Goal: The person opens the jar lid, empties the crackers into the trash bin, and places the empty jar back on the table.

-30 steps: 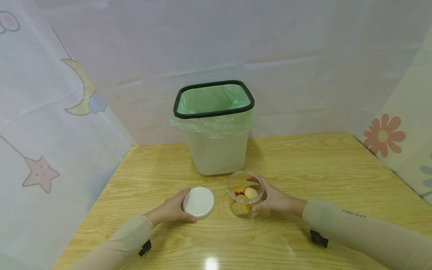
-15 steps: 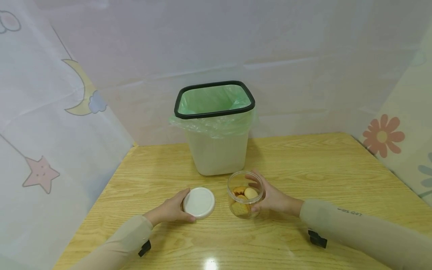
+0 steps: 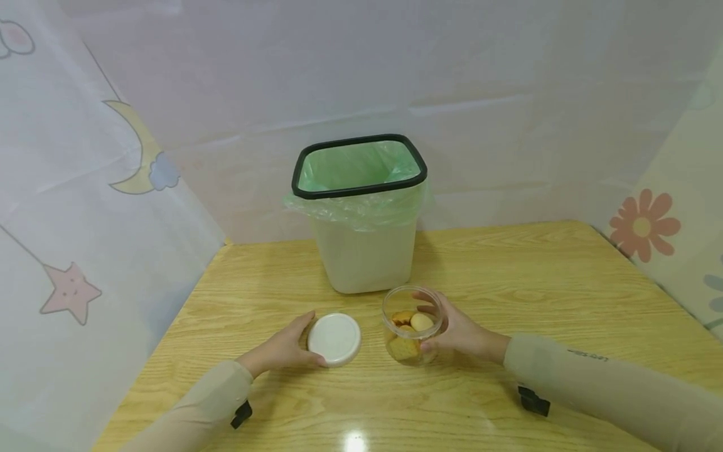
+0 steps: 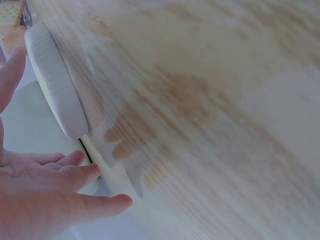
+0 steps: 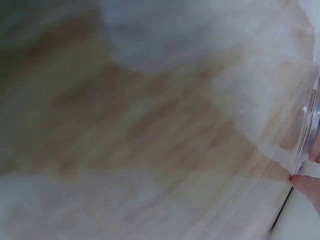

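The left grip is spread and unclenched, the white lid just to its right, while the right grip grasps the clear jar farther right.

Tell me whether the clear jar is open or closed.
Open: nothing covers the clear jar, which has snacks inside, and the white lid lies apart from it on the table.

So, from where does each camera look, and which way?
Head: on the head, facing forward and down at bin, lid and jar; left hand and right hand show.
Left wrist: worn there, facing table and lid; left fingers show.
Right wrist: worn there, facing table and jar; right fingers show.
Head and left wrist share the lid.
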The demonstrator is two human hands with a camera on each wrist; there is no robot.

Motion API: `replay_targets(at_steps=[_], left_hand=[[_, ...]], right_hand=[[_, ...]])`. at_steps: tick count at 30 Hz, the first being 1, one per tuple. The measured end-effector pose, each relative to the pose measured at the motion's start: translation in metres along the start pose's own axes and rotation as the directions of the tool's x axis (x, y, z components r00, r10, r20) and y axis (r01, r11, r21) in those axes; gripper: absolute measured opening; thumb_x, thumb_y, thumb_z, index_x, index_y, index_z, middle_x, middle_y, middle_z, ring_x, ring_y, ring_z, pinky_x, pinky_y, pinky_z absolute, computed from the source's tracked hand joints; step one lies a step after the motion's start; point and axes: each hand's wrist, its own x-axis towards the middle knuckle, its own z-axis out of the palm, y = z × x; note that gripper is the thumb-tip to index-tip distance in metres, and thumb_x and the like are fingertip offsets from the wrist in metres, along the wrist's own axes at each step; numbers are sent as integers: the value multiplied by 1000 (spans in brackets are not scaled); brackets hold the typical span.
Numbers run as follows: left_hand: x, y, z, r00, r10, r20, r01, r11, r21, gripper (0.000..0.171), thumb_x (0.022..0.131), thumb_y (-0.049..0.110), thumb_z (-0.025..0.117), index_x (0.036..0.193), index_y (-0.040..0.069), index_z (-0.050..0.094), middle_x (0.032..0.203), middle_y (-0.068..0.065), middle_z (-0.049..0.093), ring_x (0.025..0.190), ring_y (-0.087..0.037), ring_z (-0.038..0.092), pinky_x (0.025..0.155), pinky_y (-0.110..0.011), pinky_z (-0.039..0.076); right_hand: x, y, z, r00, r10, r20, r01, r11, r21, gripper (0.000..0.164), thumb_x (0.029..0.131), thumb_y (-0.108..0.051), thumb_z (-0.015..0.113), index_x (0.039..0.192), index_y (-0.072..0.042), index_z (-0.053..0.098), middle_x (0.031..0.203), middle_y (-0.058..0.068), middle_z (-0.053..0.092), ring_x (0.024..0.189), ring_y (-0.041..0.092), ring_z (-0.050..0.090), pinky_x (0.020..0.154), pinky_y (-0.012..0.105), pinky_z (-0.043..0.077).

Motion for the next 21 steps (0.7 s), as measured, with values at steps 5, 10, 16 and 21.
replay_targets(at_steps=[5,10,16,21], left_hand=[[-1,2,-3,1000,0,12,0,1000,-17,106,75,31,85,149,-10,20,152,-31,25,139,-49,22,108,-63,22],[0,3,-4,1000,1,12,0,1000,-19,105,76,28,85,149,-11,20,151,-32,24,139,-50,21,108,-64,22],[2,2,-3,1000,0,9,0,999,-34,105,76,26,85,149,-10,20,152,-31,24,139,-49,21,107,-64,23],[1,1,-3,1000,11,9,-11,999,-37,104,76,25,85,149,-11,20,152,-32,24,139,-50,21,107,-64,22]], right_hand=[[-2,0,-2,1000,2,6,-2,1000,-5,104,81,-14,81,150,6,6,152,33,7,135,61,8,102,69,26],[-3,0,-3,1000,-1,18,1,1000,-3,116,80,-18,82,150,5,-7,152,34,1,135,61,5,102,67,26],[-3,4,1,1000,-7,-15,6,1000,-4,130,76,-24,86,148,4,-19,153,35,-1,136,60,4,102,68,24],[-1,2,3,999,13,-42,-14,1000,-8,114,76,-15,85,151,5,1,153,33,8,136,59,9,104,69,21]])
